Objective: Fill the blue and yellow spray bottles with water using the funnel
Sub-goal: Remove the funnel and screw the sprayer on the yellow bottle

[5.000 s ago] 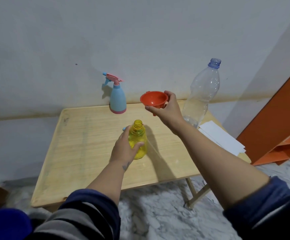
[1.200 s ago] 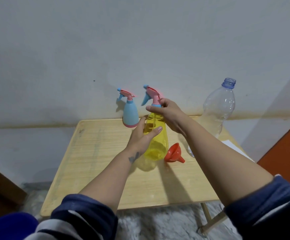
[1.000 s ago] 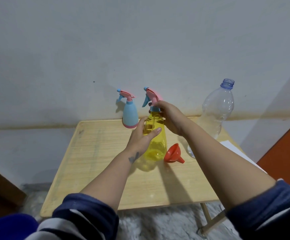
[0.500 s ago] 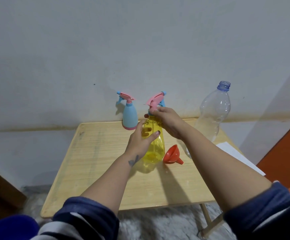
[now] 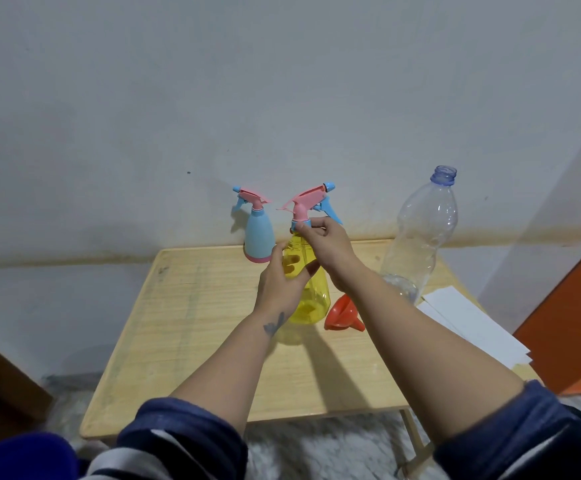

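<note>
Nearest us, two bare forearms reach out of pushed-up dark sleeves over the pale wooden tabletop (image 5: 192,341). Just past them the orange funnel (image 5: 342,315) lies tipped on its side, right beside the yellow spray bottle (image 5: 311,296), looking done with for now and parked within easy reach. The left hand (image 5: 280,287) wraps the yellow bottle's body, its fingers (image 5: 290,268) curled round the far side and showing through the tinted plastic, there to keep the bottle upright and stop it turning. Above it the right hand (image 5: 327,242) has its fingers pinching the blue collar under the pink trigger head (image 5: 308,202), nozzle angled up to the right; that reads to me as the cap being screwed on, so this bottle is probably filled, though I can't make out a water level. To the right, a stack of white paper (image 5: 472,323) sits at the tabletop's edge, and behind it the big clear water bottle (image 5: 420,237) stands uncapped, nearly empty. Farthest back, against the wall, the blue spray bottle (image 5: 259,235) stands upright with its head fitted, apart from both hands; whether it holds water I can't tell.
</note>
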Demonstrator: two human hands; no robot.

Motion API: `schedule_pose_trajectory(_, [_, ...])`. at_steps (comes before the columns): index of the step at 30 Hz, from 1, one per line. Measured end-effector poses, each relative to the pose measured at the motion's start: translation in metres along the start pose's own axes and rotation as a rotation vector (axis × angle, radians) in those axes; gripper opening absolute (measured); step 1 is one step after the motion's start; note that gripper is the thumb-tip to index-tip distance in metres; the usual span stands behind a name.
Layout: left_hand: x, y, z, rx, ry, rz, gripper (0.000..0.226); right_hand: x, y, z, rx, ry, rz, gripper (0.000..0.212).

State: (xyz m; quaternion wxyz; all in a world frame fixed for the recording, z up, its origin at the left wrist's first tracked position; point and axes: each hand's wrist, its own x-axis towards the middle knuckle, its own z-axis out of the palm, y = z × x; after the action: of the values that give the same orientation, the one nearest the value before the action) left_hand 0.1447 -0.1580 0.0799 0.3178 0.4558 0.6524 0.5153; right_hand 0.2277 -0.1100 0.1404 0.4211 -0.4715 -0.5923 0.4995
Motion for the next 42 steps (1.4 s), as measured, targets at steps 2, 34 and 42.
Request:
schedule_pose_trajectory(2, [0.0,0.001,0.002,0.009,0.029,-0.007,0.059,-0.001,0.001,0.003,0.014,0.023,0.006,0.04])
schedule_pose_trajectory(34, [-0.017,-0.007,-0.004,0.352,0.216,-0.113,0.077,0.0,0.001,0.014,-0.104,0.12,0.11,0.085])
schedule_pose_trajectory(42, [-0.036,-0.014,-0.015,0.604,-0.06,0.014,0.071,0.0,0.024,0.012,-0.014,0.064,0.174,0.032])
